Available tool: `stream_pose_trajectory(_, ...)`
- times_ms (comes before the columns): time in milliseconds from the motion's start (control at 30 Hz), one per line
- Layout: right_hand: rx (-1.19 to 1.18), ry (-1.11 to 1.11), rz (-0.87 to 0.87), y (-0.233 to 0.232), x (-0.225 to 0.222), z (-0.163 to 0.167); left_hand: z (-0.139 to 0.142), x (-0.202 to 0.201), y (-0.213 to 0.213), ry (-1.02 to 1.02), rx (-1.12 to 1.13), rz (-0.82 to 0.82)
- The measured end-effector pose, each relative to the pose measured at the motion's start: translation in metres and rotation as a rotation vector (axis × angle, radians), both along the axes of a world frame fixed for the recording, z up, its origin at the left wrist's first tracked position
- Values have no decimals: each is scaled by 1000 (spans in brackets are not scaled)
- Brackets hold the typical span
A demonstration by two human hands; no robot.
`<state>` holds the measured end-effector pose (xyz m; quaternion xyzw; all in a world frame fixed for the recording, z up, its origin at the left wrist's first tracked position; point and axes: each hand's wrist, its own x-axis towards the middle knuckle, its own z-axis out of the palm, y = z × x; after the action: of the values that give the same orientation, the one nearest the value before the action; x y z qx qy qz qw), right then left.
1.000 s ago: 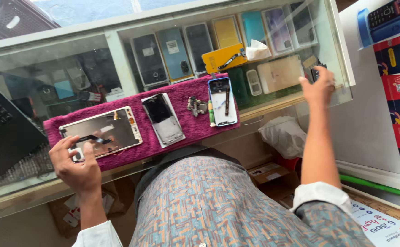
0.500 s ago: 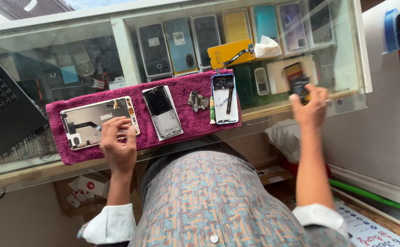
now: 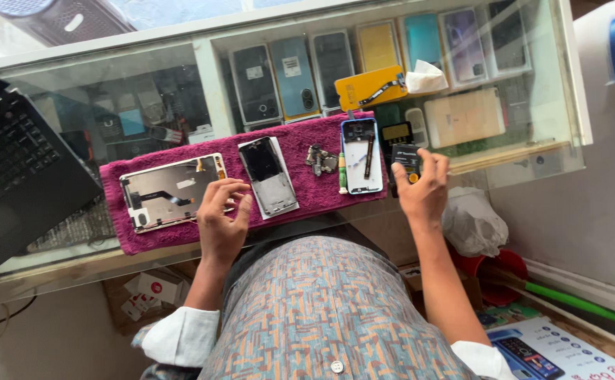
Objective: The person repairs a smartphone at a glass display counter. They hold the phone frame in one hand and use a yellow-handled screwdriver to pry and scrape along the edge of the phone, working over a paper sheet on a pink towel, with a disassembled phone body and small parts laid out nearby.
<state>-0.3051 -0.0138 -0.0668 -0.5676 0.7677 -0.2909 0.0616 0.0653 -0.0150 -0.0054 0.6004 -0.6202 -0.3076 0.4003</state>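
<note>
The right hand (image 3: 423, 188) is clamped on a small black device (image 3: 406, 159) standing lengthwise near-to-far. The left hand (image 3: 222, 214), fingers curled, touches the opened phone frame (image 3: 172, 191), which lies left-to-right on the maroon towel (image 3: 300, 144)

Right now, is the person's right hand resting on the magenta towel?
No. The right hand holds a small black device beyond the magenta towel, over the glass counter.

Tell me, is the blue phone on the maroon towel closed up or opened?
Opened: the blue phone lies back-off on the towel, insides exposed.
</note>
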Motion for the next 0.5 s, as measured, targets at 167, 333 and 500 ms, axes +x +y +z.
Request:
stream_pose_trajectory(167, -142, 51, 277, -67, -13, 10, 1, 6, 9, 21, 33, 9)
stream_pose_trajectory(333, 98, 244, 657, -162, -13, 23, 3, 19, 21, 21, 29, 36)
stream_pose_trajectory(500, 272, 390, 810, -211, -13, 34, 5, 33, 38, 43, 21, 150)
